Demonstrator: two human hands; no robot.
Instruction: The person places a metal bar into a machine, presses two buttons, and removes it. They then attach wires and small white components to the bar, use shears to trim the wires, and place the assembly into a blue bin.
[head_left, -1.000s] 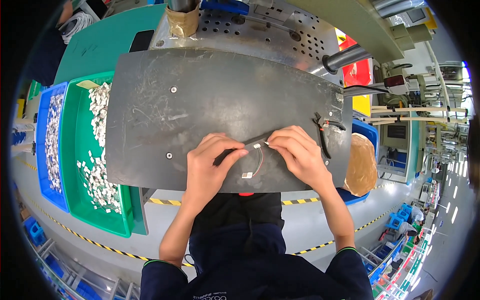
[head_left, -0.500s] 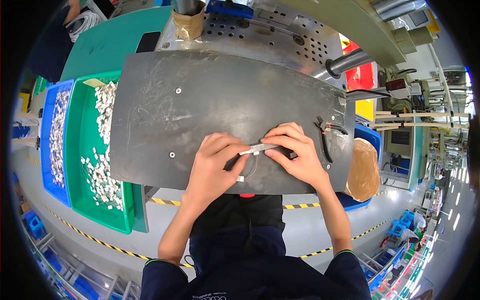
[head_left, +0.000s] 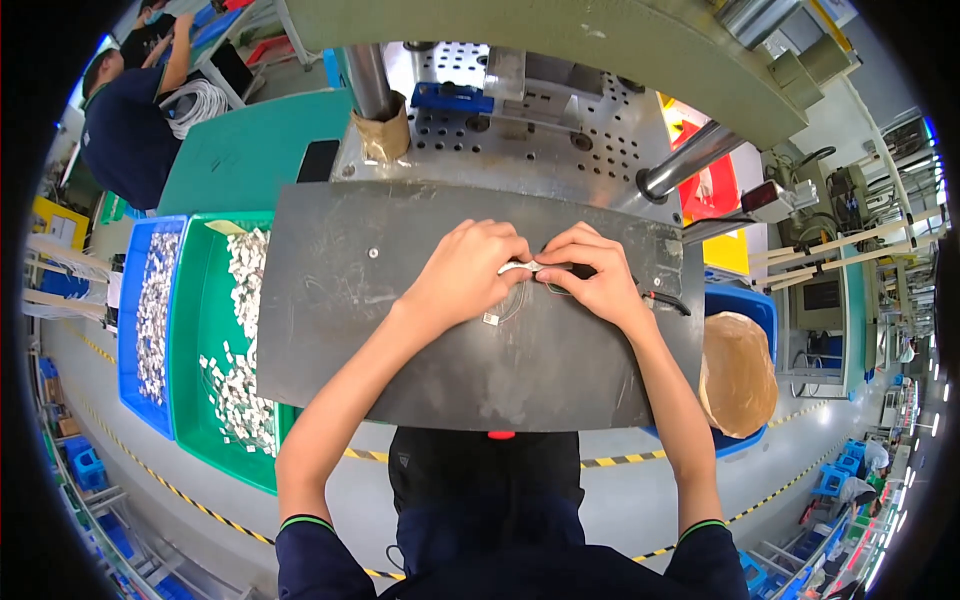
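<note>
Over the dark grey plate (head_left: 380,340), both of my hands meet at a small whitish-silver strip (head_left: 517,267). My left hand (head_left: 468,268) pinches its left end between thumb and fingers. At the other end, the thumb and fingertips of my right hand (head_left: 598,278) close on it. A thin wire loops down from the strip to a small white connector (head_left: 491,319) lying against the plate. Something dark shows under my right fingers, too hidden to name. Pliers with black and red handles (head_left: 664,299) lie just beyond my right hand, partly covered by it.
To the left stand a green bin (head_left: 190,330) and a blue bin (head_left: 133,320) holding many small white wired parts. A paper-lined blue bin (head_left: 768,330) is at right. Beyond the plate are a perforated metal press bed (head_left: 520,150) and steel columns (head_left: 690,150). A co-worker (head_left: 125,130) is far left.
My head view has tilted, so more of the press and co-worker shows. My hands have reached farther forward and drawn closer together on the strip. The right hand now covers part of the pliers.
</note>
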